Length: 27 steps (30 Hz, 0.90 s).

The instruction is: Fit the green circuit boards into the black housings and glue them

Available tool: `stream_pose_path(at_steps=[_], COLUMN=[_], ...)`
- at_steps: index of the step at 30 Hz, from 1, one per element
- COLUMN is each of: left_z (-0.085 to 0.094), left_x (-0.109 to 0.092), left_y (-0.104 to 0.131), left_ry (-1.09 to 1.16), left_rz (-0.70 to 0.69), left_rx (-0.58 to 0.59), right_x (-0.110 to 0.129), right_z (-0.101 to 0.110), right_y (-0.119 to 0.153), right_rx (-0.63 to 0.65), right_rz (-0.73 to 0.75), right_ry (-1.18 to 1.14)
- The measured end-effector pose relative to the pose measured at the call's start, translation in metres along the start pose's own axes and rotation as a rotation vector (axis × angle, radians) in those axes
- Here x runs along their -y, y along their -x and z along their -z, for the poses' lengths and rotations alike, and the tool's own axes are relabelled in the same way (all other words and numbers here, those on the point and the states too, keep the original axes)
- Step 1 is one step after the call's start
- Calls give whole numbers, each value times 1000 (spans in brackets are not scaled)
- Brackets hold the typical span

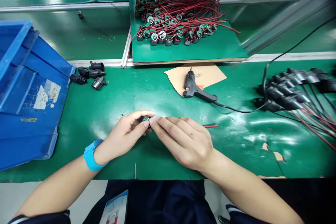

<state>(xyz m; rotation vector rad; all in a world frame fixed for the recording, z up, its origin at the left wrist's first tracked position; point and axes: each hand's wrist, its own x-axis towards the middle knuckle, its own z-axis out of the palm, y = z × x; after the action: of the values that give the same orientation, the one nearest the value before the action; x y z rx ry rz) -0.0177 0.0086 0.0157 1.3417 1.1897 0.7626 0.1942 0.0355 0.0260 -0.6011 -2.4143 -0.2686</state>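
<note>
My left hand [128, 129], with a blue band at the wrist, is closed around a small round black part with a green circuit board [146, 119], its board side facing up. Thumb and forefinger grip it from both sides. My right hand [185, 138] comes in from the right, its fingers pressed together and their tips meeting at the part's right edge. What those fingertips pinch is hidden. Beyond the right hand, the end of a red wire [211, 126] lies on the green table [112, 168]; where its other end goes is covered.
A black glue gun [193, 87] rests on cardboard [212, 75], its cable running right. Similar wired parts [168, 38] fill a raised green shelf. Black housings lie by a blue bin [34, 112] on the left; several wired black housings [286, 89] lie right.
</note>
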Motion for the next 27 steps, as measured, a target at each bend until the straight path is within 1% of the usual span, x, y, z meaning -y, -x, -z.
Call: stream_pose_path(at_steps=[3,5,7,9,12,14,16,18,19,21,24,25,27], left_z=[-1,-2,-4,-6,-10,-11,-11,-10,-9,-8,-11,-13,-18], left_x=[3,5,7,8,10,10,10,9,8,8,9,11,14], left_y=[-2,-2,-2,-2,0,2,3,3,3,4,7,9,12], left_ry=[15,28,41,54,82,89,87,73,65,43,-11,-40,-110], left_rz=[-7,8,24,12,-28,-33,-22,-8,1,19,16,4,-34], left_rx=[-25,-44,-55,-73,-100,-111,-123,-137,-141,-138,-100,-87,-56], right_x=[-2,-2,1,7,17,21,22,19,16,12,16,20,29], right_z=[-1,0,2,1,-3,-5,-4,0,3,7,10,11,12], right_y=[0,-1,-2,-1,6,12,14,13,12,6,-1,-3,-5], right_rx=[-18,-22,-28,-46,-38,-32,-19,15,36,76,130,149,178], right_rz=[-199,-319,-369,-362,-296,-255,-249,-280,-296,-297,-220,-185,-127], right_ry=[-220,-300,-352,-414,-508,-565,-593,-541,-479,-281,19,69,101])
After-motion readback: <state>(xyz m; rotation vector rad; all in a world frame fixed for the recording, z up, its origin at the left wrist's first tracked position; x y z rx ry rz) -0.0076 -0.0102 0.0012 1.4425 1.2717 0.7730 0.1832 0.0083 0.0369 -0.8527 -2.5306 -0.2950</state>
